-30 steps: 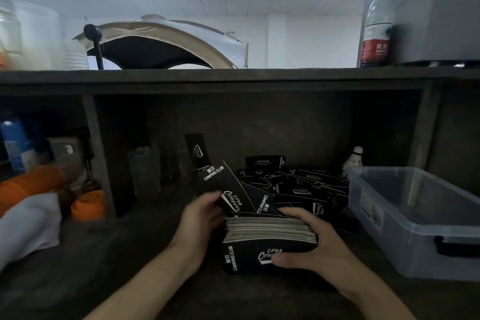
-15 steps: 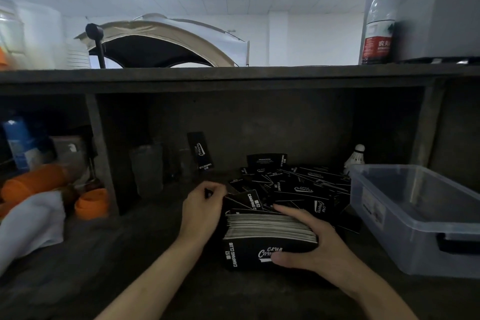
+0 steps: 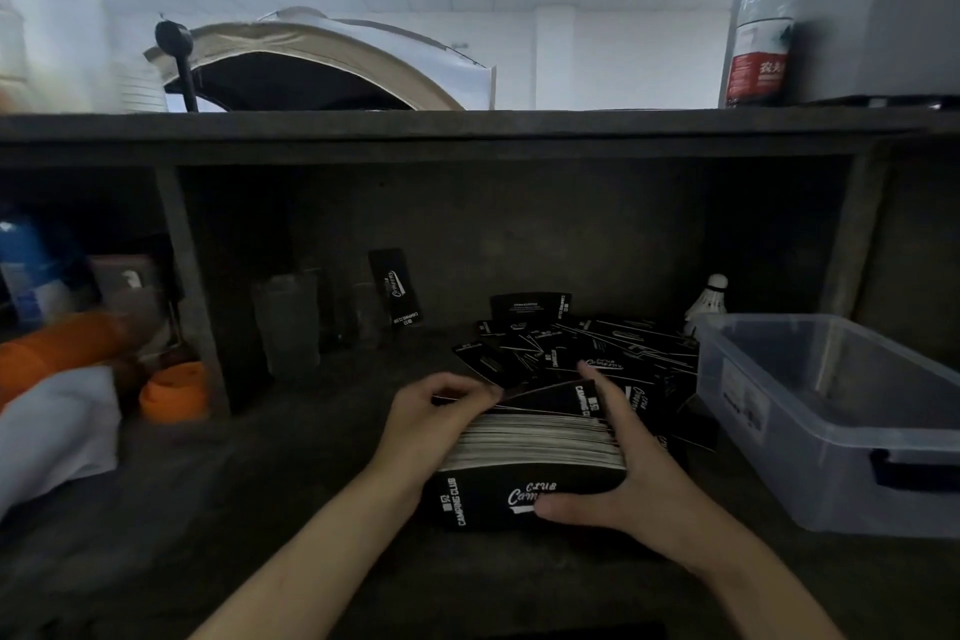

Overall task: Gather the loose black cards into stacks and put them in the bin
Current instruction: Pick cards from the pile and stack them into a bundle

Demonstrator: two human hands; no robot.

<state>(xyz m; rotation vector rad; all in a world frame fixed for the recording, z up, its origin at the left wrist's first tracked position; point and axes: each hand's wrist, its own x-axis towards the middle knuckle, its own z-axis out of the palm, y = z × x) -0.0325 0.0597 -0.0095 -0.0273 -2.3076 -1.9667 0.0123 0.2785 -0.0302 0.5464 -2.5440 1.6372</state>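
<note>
A thick stack of black cards [image 3: 530, 447] printed "Camping Club" stands on edge on the dark shelf in front of me. My right hand [image 3: 631, 473] grips its right end, thumb across the front card and fingers over the back. My left hand [image 3: 431, 413] is at the stack's left end and pinches a black card [image 3: 558, 398] laid against the back of the stack. Behind the stack lies a heap of loose black cards [image 3: 597, 348]. One more card [image 3: 397, 286] leans upright against the back wall. The clear plastic bin [image 3: 779, 437] stands at the right.
A shuttlecock [image 3: 709, 299] stands behind the bin. Two clear glasses [image 3: 291, 322] stand at the back left. A shelf divider [image 3: 189, 286] separates an orange cup [image 3: 174, 390], orange roll and white cloth [image 3: 57, 431] on the left. A shelf board runs overhead with a water bottle [image 3: 761, 21].
My left hand has brought a loose card down from the heap onto the back of the stack. My right hand has shifted its fingers up along the stack's right end.
</note>
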